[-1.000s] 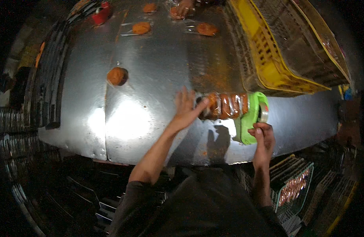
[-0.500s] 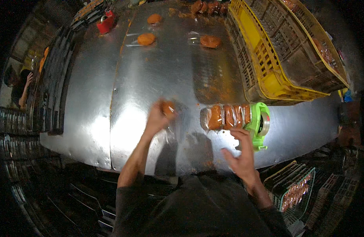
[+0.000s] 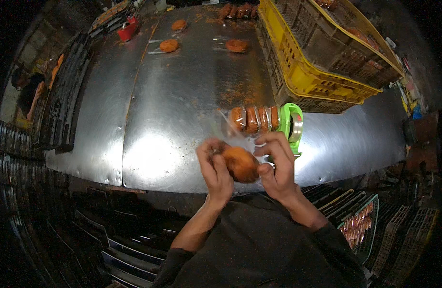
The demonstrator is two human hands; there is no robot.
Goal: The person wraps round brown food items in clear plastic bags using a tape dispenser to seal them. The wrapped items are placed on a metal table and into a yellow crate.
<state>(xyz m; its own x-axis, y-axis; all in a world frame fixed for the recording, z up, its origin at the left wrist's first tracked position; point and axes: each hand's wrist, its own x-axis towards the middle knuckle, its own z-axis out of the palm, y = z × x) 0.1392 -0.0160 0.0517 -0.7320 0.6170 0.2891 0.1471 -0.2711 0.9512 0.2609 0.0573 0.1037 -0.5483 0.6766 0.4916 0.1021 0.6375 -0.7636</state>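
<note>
A round orange-brown bun [image 3: 240,164] in thin clear wrapping hangs between my hands above the near edge of the metal table, slightly blurred. My left hand [image 3: 215,168] grips it from the left, thumb against its side. At its right, my right hand [image 3: 277,165] has curled fingers and thumb closed on the loose clear wrapping. Just beyond my hands stands a row of wrapped buns [image 3: 253,119], set on edge and packed side by side. Their right end rests against a green tape dispenser [image 3: 284,120] holding a roll of clear tape.
Stacked yellow and brown crates [image 3: 297,72] fill the far right. Three flat buns, one of them a bun at middle left [image 3: 169,45], lie farther back. A red container [image 3: 128,30] sits far left, beside dark stacked trays [image 3: 67,96]. Another person [image 3: 31,91] is at the left.
My left hand has brought the bun toward me and to the right. My right hand has left the row's near side and joined it at the wrapping. The view has shifted.
</note>
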